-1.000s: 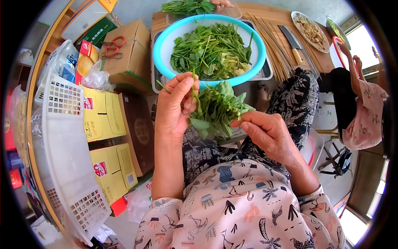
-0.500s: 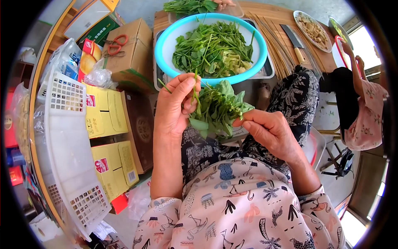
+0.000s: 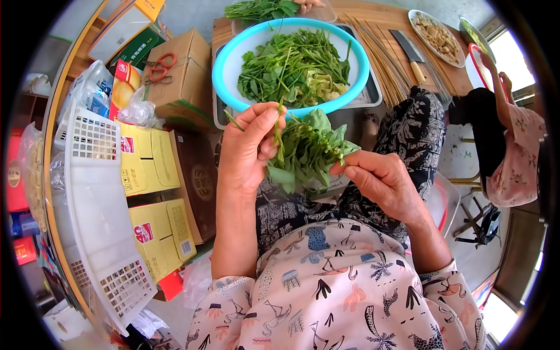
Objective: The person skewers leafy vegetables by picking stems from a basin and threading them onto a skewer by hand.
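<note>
A bunch of leafy greens (image 3: 309, 151) hangs between my two hands, above my lap. My left hand (image 3: 252, 143) is closed round its stems, with a cut stem end sticking out at the left. At the right edge of the bunch, the thumb and forefinger of my right hand (image 3: 379, 184) pinch a sprig tip with small pale buds. Just beyond my hands is a large white basin with a blue rim (image 3: 220, 76), which holds a heap of picked greens (image 3: 291, 64) and some paler, yellowish leaves (image 3: 326, 87).
Thin sticks (image 3: 373, 55), a knife (image 3: 417, 71) and a plate of food pieces (image 3: 434, 35) lie on the wooden table. Another person (image 3: 516, 151) sits at the right. Boxes (image 3: 184, 76), scissors (image 3: 161, 69) and a white plastic basket (image 3: 96, 204) stand left. Another hand shows at the top.
My hands keep nearly the same hold on the greens. The view has shifted slightly. The other person's hand at the top has moved slightly left.
</note>
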Demonstrator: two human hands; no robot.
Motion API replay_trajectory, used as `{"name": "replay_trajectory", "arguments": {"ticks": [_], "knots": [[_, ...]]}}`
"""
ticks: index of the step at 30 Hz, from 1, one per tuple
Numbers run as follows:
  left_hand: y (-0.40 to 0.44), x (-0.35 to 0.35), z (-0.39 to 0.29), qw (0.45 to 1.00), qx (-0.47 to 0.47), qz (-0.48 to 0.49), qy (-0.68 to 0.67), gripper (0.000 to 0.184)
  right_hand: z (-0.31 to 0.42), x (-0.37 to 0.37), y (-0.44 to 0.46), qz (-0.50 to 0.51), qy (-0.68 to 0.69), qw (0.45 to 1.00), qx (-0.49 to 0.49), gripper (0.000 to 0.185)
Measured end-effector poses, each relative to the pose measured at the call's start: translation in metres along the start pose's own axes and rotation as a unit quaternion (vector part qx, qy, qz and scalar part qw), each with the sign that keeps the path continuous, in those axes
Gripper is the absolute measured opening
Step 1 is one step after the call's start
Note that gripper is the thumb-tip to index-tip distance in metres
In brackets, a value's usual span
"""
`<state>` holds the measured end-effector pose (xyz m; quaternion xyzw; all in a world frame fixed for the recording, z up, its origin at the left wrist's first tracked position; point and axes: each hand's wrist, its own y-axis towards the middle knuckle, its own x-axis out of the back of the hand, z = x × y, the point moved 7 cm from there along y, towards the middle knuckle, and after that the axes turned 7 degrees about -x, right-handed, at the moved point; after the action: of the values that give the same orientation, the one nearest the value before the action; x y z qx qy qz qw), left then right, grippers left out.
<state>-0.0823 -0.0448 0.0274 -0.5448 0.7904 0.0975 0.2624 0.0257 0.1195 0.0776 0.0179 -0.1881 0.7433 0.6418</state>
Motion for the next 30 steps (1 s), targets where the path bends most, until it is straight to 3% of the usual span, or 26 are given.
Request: {"name": "replay_trajectory", "arguments": {"ticks": [9,13,16,19,24,30], "knots": [[-0.002,-0.016,0.002,0.998,-0.014,0.030,0.054,0.014,-0.009,0.001,0.003,-0.008,0.049,0.998,-0.025,0.020],[0.003,-0.014,-0.007,0.994,-0.075,0.042,0.069,0.021,-0.024,0.003,0.007,-0.006,0.119,0.991,-0.060,0.021],[0.005,-0.008,-0.006,0.996,-0.087,0.022,-0.003,0.035,-0.034,0.003,0.009,-0.004,0.161,0.985,-0.065,0.022],[0.010,0.003,0.007,0.994,-0.097,0.028,0.045,0.033,-0.041,0.004,0.010,-0.004,0.174,0.982,-0.071,0.022],[0.012,0.013,0.013,0.994,-0.091,-0.056,0.028,0.031,-0.044,0.003,0.011,0.002,0.185,0.980,-0.071,0.023],[0.015,0.018,0.018,0.990,-0.122,-0.069,0.007,0.030,-0.045,-0.001,0.010,0.004,0.167,0.983,-0.076,0.023]]}}
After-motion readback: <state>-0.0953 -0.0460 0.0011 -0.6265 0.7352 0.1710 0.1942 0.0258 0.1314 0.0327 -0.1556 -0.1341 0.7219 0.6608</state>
